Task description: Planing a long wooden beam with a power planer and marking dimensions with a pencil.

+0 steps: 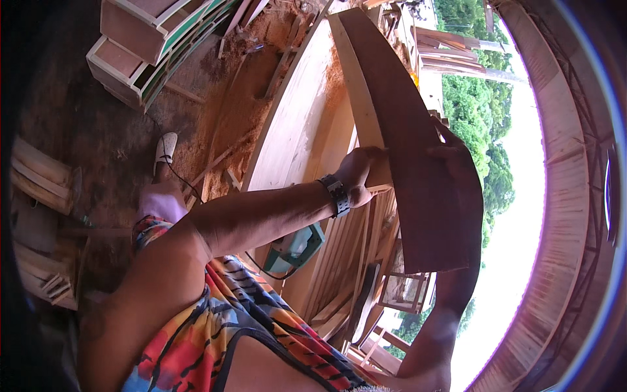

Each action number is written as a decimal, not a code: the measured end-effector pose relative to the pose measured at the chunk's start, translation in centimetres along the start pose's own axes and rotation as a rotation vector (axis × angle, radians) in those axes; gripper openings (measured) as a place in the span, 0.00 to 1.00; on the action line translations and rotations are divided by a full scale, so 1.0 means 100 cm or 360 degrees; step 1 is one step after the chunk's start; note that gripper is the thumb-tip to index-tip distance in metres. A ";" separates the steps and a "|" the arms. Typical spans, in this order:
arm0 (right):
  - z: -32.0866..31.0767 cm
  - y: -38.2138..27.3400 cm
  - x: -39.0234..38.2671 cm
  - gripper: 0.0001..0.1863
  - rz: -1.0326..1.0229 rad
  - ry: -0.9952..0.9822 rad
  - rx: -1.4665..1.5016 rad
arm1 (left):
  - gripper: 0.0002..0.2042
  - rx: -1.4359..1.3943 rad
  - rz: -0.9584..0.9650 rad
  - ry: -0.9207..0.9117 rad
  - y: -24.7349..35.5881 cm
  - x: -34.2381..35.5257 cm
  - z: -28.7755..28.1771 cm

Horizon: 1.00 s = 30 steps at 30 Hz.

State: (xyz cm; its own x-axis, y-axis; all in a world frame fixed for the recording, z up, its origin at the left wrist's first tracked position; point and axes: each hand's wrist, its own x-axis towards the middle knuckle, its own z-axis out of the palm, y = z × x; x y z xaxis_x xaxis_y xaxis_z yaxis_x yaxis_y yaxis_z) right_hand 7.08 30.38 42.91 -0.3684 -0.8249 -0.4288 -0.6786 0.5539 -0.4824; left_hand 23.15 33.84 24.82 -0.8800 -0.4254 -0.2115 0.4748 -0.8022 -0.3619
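A long wooden panel (418,189) is held up in front of me, with a dark brown face and a pale wood strip along its left side. My left hand (359,175), with a watch on the wrist, is closed round the pale wood at that side. On the opposite edge, my right hand (452,157) grips the panel, thumb on the brown face and its other fingers largely hidden. Beneath my left forearm a green power tool (295,249) with a black cord rests on the pale wood bench (287,147).
Stacked drawers (124,68) stand at the far left. Sawdust and offcuts cover the floor (251,85) beside the bench. Several long wood strips (353,261) lie below the panel. More curved wooden pieces (42,176) sit at the left edge. A white shoe (166,147) shows on the floor.
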 end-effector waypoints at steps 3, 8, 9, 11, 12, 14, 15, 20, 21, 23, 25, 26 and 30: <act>-0.003 0.000 0.002 0.44 -0.0060 0.0005 -0.0033 | 0.14 0.0019 -0.0013 0.0050 0.001 -0.002 0.004; 0.001 -0.006 -0.002 0.43 -0.0161 0.0055 -0.0126 | 0.16 0.0020 -0.0055 -0.0003 0.004 -0.005 0.007; 0.000 -0.009 -0.008 0.43 -0.0175 0.0074 -0.0149 | 0.16 -0.0002 -0.0049 -0.0019 0.003 -0.004 0.006; 0.001 -0.009 -0.029 0.43 -0.0180 0.0101 -0.0172 | 0.14 -0.0012 0.0041 -0.0039 -0.001 -0.002 0.005; 0.001 -0.008 -0.044 0.43 -0.0172 0.0114 -0.0178 | 0.14 -0.0012 0.0036 0.0007 -0.004 0.000 0.003; -0.001 -0.002 -0.078 0.43 -0.0142 0.0140 -0.0185 | 0.12 -0.0046 0.0041 -0.0079 -0.007 0.006 0.001; -0.002 0.001 -0.098 0.43 -0.0125 0.0161 -0.0186 | 0.12 -0.0042 -0.0008 -0.0120 -0.005 0.011 0.000; -0.002 0.014 -0.178 0.43 -0.0031 0.0253 -0.0157 | 0.13 -0.0040 -0.0043 -0.0095 -0.006 0.016 -0.002; -0.001 0.016 -0.188 0.43 -0.0015 0.0269 -0.0149 | 0.14 -0.0025 -0.0023 -0.0064 -0.006 0.014 -0.001; 0.000 0.020 -0.205 0.43 0.0017 0.0302 -0.0119 | 0.15 -0.0019 -0.0008 -0.0026 -0.007 0.011 0.001; 0.003 0.027 -0.214 0.42 0.0042 0.0325 -0.0098 | 0.16 0.0005 -0.0020 0.0041 -0.006 0.008 0.002; 0.004 0.029 -0.216 0.42 0.0049 0.0334 -0.0088 | 0.16 0.0020 -0.0003 0.0009 -0.006 0.008 0.002; 0.005 0.038 -0.212 0.42 0.0064 0.0345 -0.0052 | 0.18 0.0047 0.0008 -0.0115 -0.005 0.010 -0.002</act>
State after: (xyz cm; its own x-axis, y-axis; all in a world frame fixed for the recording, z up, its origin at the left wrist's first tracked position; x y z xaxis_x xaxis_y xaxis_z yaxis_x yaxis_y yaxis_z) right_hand 12.65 50.05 49.80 -0.5211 -0.8093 -0.2710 -0.6796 0.5856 -0.4419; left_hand 22.01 33.90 24.57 -0.8770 -0.4574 -0.1469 0.4793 -0.8118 -0.3337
